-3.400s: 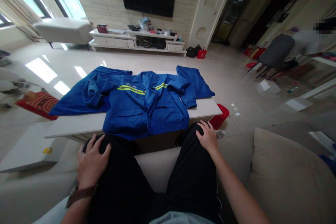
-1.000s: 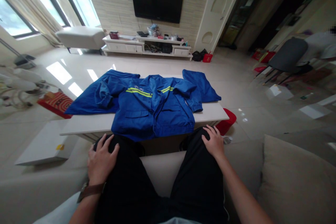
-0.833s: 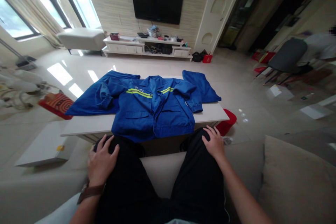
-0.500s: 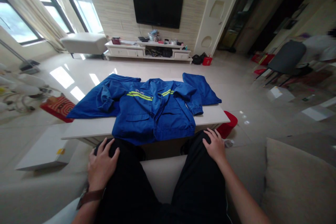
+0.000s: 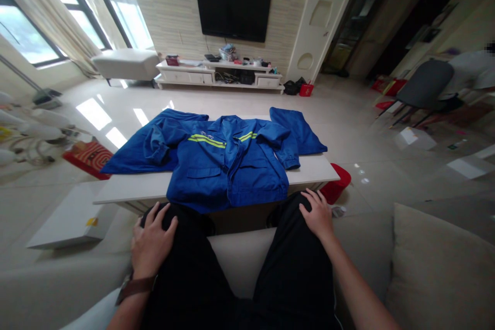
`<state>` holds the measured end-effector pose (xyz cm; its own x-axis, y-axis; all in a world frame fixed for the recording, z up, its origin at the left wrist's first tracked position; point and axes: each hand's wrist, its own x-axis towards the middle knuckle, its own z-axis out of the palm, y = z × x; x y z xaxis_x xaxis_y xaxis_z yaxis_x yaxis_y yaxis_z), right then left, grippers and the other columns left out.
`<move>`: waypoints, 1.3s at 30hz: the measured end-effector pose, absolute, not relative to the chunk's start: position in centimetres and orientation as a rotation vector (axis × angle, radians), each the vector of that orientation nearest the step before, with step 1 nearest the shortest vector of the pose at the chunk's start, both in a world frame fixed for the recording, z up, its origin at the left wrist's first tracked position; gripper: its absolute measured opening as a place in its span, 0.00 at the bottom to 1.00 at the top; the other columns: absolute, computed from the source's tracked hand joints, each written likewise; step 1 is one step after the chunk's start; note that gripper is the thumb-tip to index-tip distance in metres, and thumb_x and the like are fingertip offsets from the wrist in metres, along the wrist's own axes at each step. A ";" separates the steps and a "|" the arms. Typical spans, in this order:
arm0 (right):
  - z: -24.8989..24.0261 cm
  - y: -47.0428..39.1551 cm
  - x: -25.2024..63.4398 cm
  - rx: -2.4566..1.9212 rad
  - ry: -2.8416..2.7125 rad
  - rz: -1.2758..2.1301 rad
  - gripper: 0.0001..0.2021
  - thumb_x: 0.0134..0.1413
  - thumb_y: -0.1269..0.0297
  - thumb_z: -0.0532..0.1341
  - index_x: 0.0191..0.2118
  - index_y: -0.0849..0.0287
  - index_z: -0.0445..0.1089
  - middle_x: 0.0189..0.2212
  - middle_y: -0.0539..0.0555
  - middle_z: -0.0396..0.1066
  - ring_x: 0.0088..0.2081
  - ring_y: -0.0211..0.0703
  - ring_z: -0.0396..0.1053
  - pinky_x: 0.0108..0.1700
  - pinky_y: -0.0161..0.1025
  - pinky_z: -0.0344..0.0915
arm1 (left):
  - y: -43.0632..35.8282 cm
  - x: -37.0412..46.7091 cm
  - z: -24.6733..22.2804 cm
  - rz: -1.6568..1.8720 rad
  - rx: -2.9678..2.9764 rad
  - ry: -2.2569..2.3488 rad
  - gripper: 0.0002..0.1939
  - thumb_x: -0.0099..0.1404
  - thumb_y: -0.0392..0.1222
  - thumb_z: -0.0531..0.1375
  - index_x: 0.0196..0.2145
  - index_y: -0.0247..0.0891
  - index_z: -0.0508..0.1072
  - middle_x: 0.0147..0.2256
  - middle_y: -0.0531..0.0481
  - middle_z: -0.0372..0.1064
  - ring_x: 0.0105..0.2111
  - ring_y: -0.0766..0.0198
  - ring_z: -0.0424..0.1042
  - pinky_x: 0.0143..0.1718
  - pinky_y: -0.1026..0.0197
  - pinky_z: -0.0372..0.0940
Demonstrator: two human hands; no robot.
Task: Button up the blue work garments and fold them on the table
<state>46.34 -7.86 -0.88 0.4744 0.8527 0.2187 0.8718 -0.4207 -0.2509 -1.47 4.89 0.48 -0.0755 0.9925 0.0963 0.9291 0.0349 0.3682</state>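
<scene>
Got blue work jacket (image 5: pixel 214 165) aimed lengthwise, collar-first, at TV (image 5: pixel 234 4) | resting left hand (image 5: pixel 152 241) + right hand (image 5: pixel 317 212) half-splayed on knees (image 5: pixel 291 207), gripping nothing

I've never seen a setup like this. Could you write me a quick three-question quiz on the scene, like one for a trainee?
1. Multiple choice: what colour are the stripes across the chest of the blue jacket?
A) red
B) yellow-green
C) white

2. True or false: the right hand is gripping the jacket.

3. Fill in the blank: the brown wristband is on the person's ____ wrist.

Key:
1. B, yellow-green.
2. False; the right hand rests on the right knee, apart from the jacket.
3. left
</scene>
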 end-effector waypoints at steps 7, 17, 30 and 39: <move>-1.0 -7.9 46.4 -2.379 -1.470 -0.093 0.21 0.64 0.59 0.58 0.60 0.50 0.73 0.66 0.52 0.66 0.69 0.61 0.55 0.63 0.62 0.62 | 5.0 -1.8 -0.4 0.522 2.048 2.128 0.29 0.70 0.50 0.55 0.67 0.48 0.68 0.71 0.48 0.55 0.67 0.41 0.57 0.67 0.38 0.57; -1.0 -7.9 46.4 -2.385 -1.469 -0.109 0.21 0.65 0.58 0.57 0.60 0.49 0.73 0.66 0.51 0.66 0.69 0.61 0.55 0.62 0.61 0.63 | 5.0 -1.7 -0.2 0.525 2.035 2.147 0.28 0.71 0.53 0.54 0.66 0.47 0.69 0.71 0.50 0.55 0.67 0.38 0.56 0.66 0.38 0.58; -0.9 -7.9 46.3 -2.378 -1.468 -0.093 0.20 0.64 0.58 0.57 0.60 0.49 0.72 0.66 0.51 0.66 0.69 0.62 0.55 0.61 0.63 0.64 | 5.2 -1.9 -0.5 0.526 2.032 2.142 0.29 0.69 0.50 0.57 0.66 0.48 0.69 0.71 0.48 0.57 0.66 0.39 0.57 0.66 0.37 0.58; -1.3 -7.7 46.4 -2.286 -1.422 -0.040 0.21 0.61 0.58 0.59 0.59 0.47 0.74 0.66 0.51 0.67 0.70 0.65 0.54 0.65 0.67 0.58 | 5.2 -1.9 -0.5 0.545 2.024 2.125 0.29 0.69 0.51 0.56 0.66 0.48 0.69 0.71 0.48 0.56 0.66 0.40 0.57 0.66 0.37 0.57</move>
<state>46.42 -7.70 -1.33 0.4696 0.8457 0.2535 0.8586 -0.3706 -0.3541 -1.93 5.17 -0.51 -0.0737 0.9881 0.1347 0.9311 0.0198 0.3641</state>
